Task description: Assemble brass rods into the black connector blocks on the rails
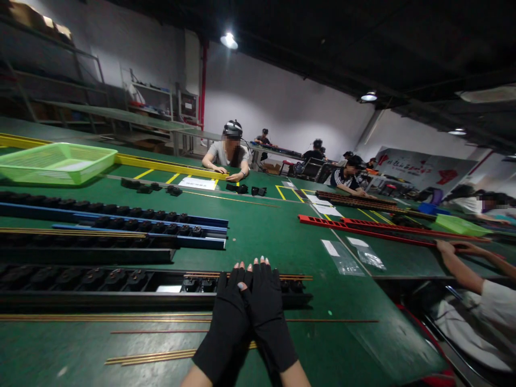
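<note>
Black fingerless gloves cover both my hands. My left hand (229,306) and my right hand (266,301) lie side by side, thumbs crossing, across the right part of a black channel (100,298) holding black modules (136,280). Their fingers are stretched out flat and point away from me. Thin brass rods (296,278) run along the channel's top and pass beneath my fingers. More brass rods (161,355) lie on the green table in front of the channel, partly hidden by my wrists. What lies under my palms is hidden.
Blue channels (201,242) with black modules lie beyond at left, near a green basket (97,161). Plastic bags (342,260) and red channels (363,228) lie at right. A person (231,150) sits across the table; another person's hands (453,252) are at right.
</note>
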Demonstrator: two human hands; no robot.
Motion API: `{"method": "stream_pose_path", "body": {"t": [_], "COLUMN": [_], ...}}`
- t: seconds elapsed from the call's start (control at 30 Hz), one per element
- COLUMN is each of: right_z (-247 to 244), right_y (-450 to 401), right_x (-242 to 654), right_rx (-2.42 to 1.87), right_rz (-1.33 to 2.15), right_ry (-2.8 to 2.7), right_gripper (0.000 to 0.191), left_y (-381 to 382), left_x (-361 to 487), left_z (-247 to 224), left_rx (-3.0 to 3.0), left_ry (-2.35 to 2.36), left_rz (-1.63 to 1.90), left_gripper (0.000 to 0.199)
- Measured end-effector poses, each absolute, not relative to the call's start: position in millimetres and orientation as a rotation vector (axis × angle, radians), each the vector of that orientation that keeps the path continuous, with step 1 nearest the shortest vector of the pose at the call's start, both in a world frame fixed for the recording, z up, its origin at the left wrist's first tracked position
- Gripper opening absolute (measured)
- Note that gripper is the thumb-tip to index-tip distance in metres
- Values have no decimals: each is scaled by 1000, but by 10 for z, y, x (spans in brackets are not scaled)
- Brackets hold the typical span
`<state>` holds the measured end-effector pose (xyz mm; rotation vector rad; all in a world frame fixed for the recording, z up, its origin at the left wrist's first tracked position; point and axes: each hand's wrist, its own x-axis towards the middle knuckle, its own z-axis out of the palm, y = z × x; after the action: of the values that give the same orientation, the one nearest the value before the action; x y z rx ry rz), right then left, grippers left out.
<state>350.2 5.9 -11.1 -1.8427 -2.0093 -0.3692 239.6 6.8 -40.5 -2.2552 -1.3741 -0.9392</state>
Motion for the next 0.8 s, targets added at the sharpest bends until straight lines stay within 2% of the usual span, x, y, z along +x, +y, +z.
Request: {"method": "stream_pose_path", "body": {"t": [0.23, 0.4, 0.57, 0.67, 0.8], "right_z": [-227, -219, -310, -615, -1056], "right_y": [70, 42, -311, -635, -991], "right_x": [3472, 3610, 3794, 3844, 3970], "right_rx": [-1792, -1687, -1594, -1597, -1787], "right_rz": [-456, -521, -537, -531, -407], "right_ry": [-1941, -1930, -1750, -1811, -1832], "right_gripper": [55, 58, 61, 66, 66], "left_y": [66, -22, -445, -765, -1078], "left_x": [2473, 2315, 2022, 1775, 1239], "left_z": [-504, -172, 95, -136, -722], "left_rx": [-2189, -2230, -2215, -2134, -2089], "left_ry": [-1420, -1359, -1320, -1338, -1398], "left_rz": [-1115, -1161, -1079, -978, -756], "left_gripper": [54, 61, 73, 68, 57]}}
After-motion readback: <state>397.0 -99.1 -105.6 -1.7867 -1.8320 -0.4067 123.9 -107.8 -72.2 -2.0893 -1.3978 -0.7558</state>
